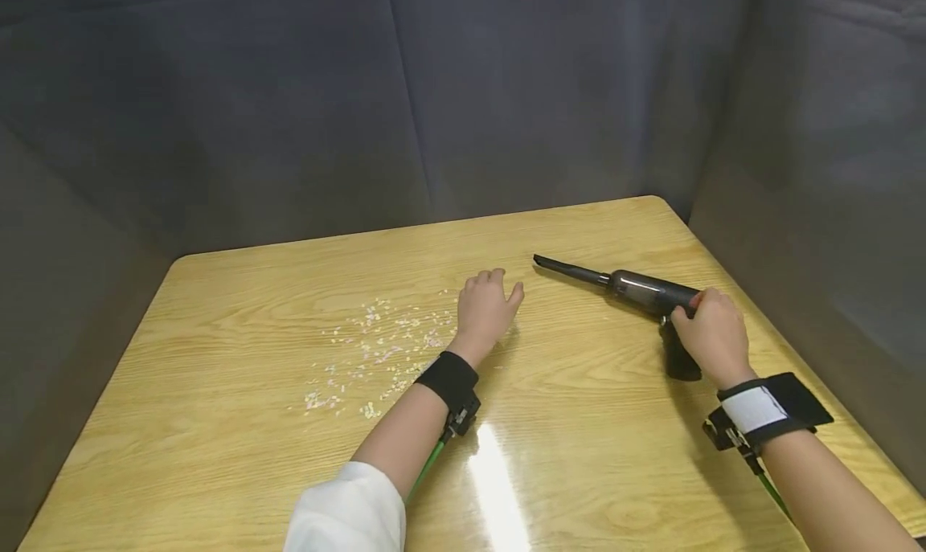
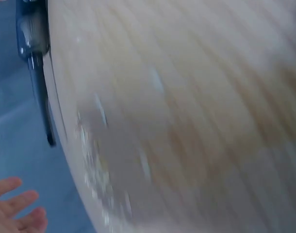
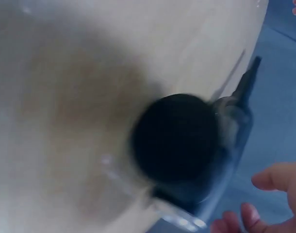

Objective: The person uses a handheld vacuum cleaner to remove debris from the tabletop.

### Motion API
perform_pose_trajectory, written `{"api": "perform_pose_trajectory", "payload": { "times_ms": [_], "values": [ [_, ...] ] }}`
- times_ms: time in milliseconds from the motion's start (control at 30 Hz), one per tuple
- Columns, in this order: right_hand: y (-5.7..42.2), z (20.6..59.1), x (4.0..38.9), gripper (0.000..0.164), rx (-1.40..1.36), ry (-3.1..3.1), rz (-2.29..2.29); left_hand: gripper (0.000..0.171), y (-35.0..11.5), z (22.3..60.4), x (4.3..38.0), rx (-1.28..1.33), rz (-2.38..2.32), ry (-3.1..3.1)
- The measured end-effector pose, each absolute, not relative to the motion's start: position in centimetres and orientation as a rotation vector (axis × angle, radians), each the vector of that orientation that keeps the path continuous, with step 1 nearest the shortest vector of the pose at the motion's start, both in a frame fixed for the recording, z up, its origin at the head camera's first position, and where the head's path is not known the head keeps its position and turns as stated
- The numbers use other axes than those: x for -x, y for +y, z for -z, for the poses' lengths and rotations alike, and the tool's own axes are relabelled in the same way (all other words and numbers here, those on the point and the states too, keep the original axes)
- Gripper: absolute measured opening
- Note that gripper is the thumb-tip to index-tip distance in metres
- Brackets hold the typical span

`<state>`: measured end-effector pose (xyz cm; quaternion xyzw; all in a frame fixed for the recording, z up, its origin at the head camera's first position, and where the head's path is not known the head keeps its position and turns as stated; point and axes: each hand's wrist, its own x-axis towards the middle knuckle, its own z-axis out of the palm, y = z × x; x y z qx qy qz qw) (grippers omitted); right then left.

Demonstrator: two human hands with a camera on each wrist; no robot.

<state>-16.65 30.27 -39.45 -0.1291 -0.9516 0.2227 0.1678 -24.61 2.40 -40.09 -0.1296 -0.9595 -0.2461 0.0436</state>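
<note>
A black handheld vacuum (image 1: 640, 291) with a long narrow nozzle (image 1: 571, 270) and a clear dust section stands on the table's right side, nozzle pointing left. My right hand (image 1: 714, 337) is at its rear end, overlapping it in the head view. In the right wrist view, the thumb (image 3: 271, 178) and fingers are spread apart beside the vacuum body, not closed round it. My left hand (image 1: 486, 307), fingers loosely extended, hovers at the right edge of a scatter of small pale paper bits (image 1: 383, 347). Nothing is in the left hand.
The wooden table (image 1: 239, 295) has rounded corners, and a bright reflection lies near its front. Dark grey cloth walls (image 1: 289, 118) enclose it at the back and both sides. Each wrist wears a black strap (image 1: 450, 380) with a small camera and green cable.
</note>
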Motion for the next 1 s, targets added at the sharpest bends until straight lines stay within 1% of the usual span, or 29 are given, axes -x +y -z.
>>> {"api": "perform_pose_trajectory", "payload": {
  "times_ms": [100, 200, 300, 400, 467, 533, 633, 700, 867, 1000],
  "values": [
    [31.0, 40.0, 15.9, 0.036, 0.480, -2.737, -0.642, 0.052, 4.0, 40.5, 24.5, 0.369, 0.875, -2.941],
    [31.4, 40.7, 15.3, 0.055, 0.588, -2.807, -0.693, 0.051, 5.7, 40.9, 24.3, 0.341, 1.038, -2.945],
    [31.2, 41.3, 15.0, 0.074, 0.651, -2.901, -0.757, 0.051, 7.0, 41.3, 24.0, 0.307, 1.296, -2.936],
    [30.8, 41.7, 14.8, 0.085, 0.659, -2.969, -0.814, 0.050, 8.1, 41.7, 23.8, 0.240, 1.616, -2.872],
    [30.5, 41.8, 14.8, 0.084, 0.643, -2.996, -0.842, 0.049, 8.5, 42.0, 23.8, 0.182, 1.802, -2.815],
    [30.3, 41.9, 14.7, 0.080, 0.622, -3.017, -0.860, 0.049, 8.9, 42.2, 23.8, 0.136, 1.948, -2.758],
    [30.3, 42.0, 14.8, 0.071, 0.582, -3.034, -0.870, 0.051, 9.2, 42.4, 23.7, 0.092, 2.078, -2.706],
    [30.4, 42.1, 14.8, 0.069, 0.562, -3.039, -0.880, 0.050, 9.5, 42.5, 23.7, 0.059, 2.154, -2.663],
    [30.7, 42.2, 15.1, 0.075, 0.551, -3.079, -0.943, 0.048, 10.2, 42.9, 23.7, -0.014, 2.464, -2.461],
    [30.7, 42.3, 15.5, 0.074, 0.561, -3.105, -0.951, 0.049, 10.3, 43.0, 23.8, -0.065, 2.597, -2.342]
  ]
}}
